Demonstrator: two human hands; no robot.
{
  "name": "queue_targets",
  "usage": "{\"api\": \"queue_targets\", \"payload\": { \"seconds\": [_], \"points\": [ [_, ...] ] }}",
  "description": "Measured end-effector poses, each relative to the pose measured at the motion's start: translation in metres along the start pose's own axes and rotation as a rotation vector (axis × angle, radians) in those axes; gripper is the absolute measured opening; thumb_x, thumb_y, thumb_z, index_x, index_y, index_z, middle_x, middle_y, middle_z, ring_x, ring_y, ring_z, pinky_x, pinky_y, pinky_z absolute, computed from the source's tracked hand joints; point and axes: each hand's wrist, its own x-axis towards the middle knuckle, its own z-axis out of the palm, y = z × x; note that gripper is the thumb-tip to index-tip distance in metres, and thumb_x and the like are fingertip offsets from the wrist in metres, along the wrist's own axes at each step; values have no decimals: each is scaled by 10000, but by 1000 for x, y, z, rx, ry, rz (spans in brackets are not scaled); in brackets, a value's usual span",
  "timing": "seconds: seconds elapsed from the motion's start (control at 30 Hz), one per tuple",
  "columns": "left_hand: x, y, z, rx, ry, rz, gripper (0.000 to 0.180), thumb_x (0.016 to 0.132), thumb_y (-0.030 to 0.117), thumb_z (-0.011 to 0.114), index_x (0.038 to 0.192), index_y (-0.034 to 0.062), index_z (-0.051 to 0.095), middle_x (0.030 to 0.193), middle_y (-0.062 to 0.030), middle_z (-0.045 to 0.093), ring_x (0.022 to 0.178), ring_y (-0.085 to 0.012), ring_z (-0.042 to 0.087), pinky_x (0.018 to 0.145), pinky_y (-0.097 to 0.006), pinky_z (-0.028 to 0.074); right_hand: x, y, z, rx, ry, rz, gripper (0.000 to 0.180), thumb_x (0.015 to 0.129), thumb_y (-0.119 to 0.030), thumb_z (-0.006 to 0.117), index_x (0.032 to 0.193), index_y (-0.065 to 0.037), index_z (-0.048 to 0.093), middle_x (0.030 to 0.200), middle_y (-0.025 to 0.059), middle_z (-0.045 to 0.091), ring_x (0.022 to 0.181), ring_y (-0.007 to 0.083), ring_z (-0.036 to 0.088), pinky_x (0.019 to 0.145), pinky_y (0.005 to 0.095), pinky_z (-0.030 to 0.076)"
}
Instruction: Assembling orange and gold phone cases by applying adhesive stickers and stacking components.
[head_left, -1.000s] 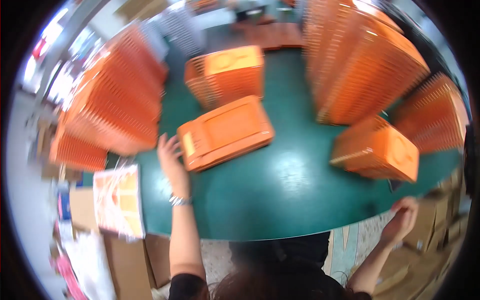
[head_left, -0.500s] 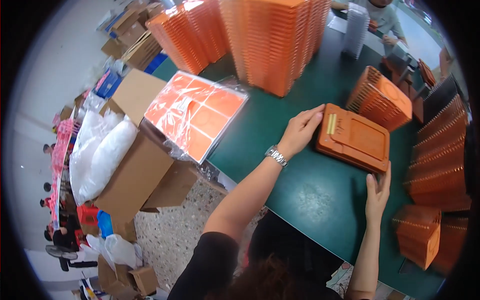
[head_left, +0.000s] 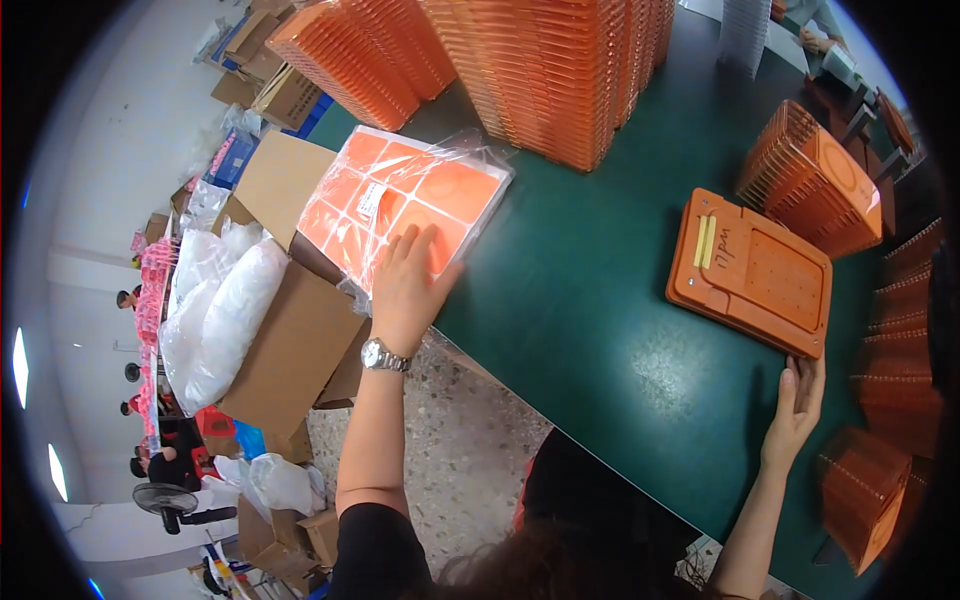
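My left hand (head_left: 410, 285), with a wristwatch on the wrist, lies flat with fingers spread on a clear plastic bag of orange flat pieces (head_left: 400, 200) that overhangs the left edge of the green table (head_left: 590, 330). My right hand (head_left: 797, 405) rests open on the green table, fingertips touching the near edge of a short stack of orange plastic trays (head_left: 752, 272) lying flat. Neither hand grips anything.
Tall stacks of orange trays (head_left: 560, 70) stand at the back of the table, and more orange stacks (head_left: 815, 175) line its right side. Open cardboard boxes (head_left: 285, 330) and white plastic bags (head_left: 225, 310) sit on the floor to the left. Another person's hands (head_left: 815, 35) work at the far end.
My left hand has left the flat orange tray stack and moved left onto the bagged orange pieces. My right hand stays at the stack's near edge. My view has shifted.
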Motion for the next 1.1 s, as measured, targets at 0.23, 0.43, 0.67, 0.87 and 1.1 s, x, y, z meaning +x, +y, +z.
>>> {"api": "queue_targets", "payload": {
  "seconds": [0.23,0.43,0.67,0.87,1.1],
  "points": [
    [9,-14,-1,-154,-21,-26,464,929,359,670,1260,33,670,1322,-241,622,1238,-383,582,1022,-447,482,-2,-1,-2,2,9,7,503,1046,-99,520,1505,55,386,1471,176,489,1370,276,479,1178,449,363],
    [5,-4,-4,118,-26,75,517,902,387,687,1281,37,661,1339,-227,620,1227,-375,592,1019,-446,489,-3,-5,-3,40,5,26,523,1024,-62,518,1511,62,375,1494,186,470,1369,282,477,1162,450,368],
    [15,-9,-17,-11,-136,-2,543,904,414,691,1290,33,664,1354,-216,622,1226,-361,610,1023,-428,494,-1,-10,-4,55,-19,24,532,1026,-66,496,1526,53,358,1508,183,464,1383,289,468,1163,464,362],
    [23,-16,-27,-69,-223,-6,553,900,414,702,1289,23,666,1350,-223,624,1231,-363,611,1031,-421,488,2,-12,-5,88,-37,37,538,1021,-64,503,1527,49,359,1522,182,452,1399,287,455,1168,467,356],
    [30,-9,-29,-47,-250,46,434,973,310,609,1285,9,627,1210,-211,684,932,-358,716,827,-430,574,3,-16,-3,100,-35,52,537,1019,-65,516,1527,33,372,1521,179,456,1404,276,448,1160,457,362]
  ]
}}
